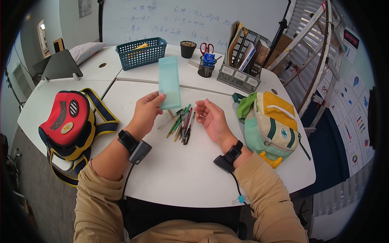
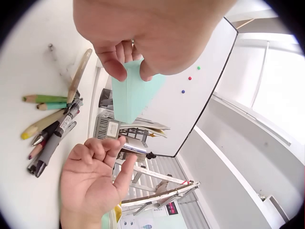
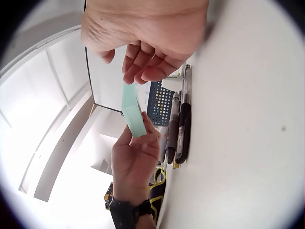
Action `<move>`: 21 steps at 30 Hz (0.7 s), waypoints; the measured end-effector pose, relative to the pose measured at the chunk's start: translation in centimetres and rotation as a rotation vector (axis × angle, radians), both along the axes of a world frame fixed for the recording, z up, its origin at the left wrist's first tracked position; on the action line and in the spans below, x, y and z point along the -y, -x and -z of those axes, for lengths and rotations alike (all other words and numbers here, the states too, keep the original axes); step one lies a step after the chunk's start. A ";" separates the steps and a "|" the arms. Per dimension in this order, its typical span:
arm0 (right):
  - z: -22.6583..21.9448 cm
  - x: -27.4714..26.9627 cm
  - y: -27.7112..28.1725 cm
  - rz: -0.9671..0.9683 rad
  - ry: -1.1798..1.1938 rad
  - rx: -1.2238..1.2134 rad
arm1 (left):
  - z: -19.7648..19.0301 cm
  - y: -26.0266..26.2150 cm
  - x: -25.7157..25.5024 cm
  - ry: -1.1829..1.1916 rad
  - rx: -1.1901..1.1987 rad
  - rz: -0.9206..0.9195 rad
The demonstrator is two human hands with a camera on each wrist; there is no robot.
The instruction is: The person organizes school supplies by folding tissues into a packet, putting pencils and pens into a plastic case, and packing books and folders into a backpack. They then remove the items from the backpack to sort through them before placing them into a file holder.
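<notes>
The left hand (image 1: 146, 113) pinches the lower end of a translucent mint-green case (image 1: 169, 83), held up above the table. In the left wrist view, thumb and fingers grip the case (image 2: 131, 93) at its near end. The right hand (image 1: 212, 121) is raised to the right of the pens, fingers loosely bent, holding nothing; its palm (image 2: 90, 183) shows in the left wrist view. Between the hands, several pens and pencils (image 1: 184, 125) lie in a loose pile on the white table (image 1: 162, 170). The right wrist view shows dark pens (image 3: 183, 124) below the right hand.
A red and navy backpack (image 1: 69, 121) is at left, a mint and yellow bag (image 1: 269, 125) at right. Along the back stand a teal basket (image 1: 142, 54), a potted plant (image 1: 187, 50), a mesh pen cup (image 1: 206, 68) with scissors, and a grey file rack (image 1: 238, 79).
</notes>
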State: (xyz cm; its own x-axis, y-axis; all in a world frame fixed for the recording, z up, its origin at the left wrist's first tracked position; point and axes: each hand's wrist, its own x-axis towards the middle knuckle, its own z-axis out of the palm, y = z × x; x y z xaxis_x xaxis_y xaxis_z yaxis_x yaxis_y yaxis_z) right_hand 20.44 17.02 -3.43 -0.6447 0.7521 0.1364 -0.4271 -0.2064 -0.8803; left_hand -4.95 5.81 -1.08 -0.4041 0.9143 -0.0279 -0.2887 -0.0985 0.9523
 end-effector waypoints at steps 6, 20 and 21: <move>0.4 -0.2 -0.1 0.004 0.031 -0.022 | 0.7 3.7 -1.0 0.021 0.072 -0.085; 0.8 -0.5 -0.2 -0.005 0.073 -0.019 | 2.7 5.7 -1.4 0.085 0.062 -0.229; 0.8 -0.6 -0.2 -0.003 0.077 -0.013 | 2.7 5.8 -1.5 0.066 0.069 -0.216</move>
State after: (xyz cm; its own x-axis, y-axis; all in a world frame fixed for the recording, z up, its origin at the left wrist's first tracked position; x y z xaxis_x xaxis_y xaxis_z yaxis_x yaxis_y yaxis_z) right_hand 20.64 17.58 -4.26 -0.6454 0.7589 0.0865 -0.4375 -0.2745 -0.8563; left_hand -10.70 7.28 -3.81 -0.5855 0.8019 -0.1190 -0.3319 -0.1031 0.9377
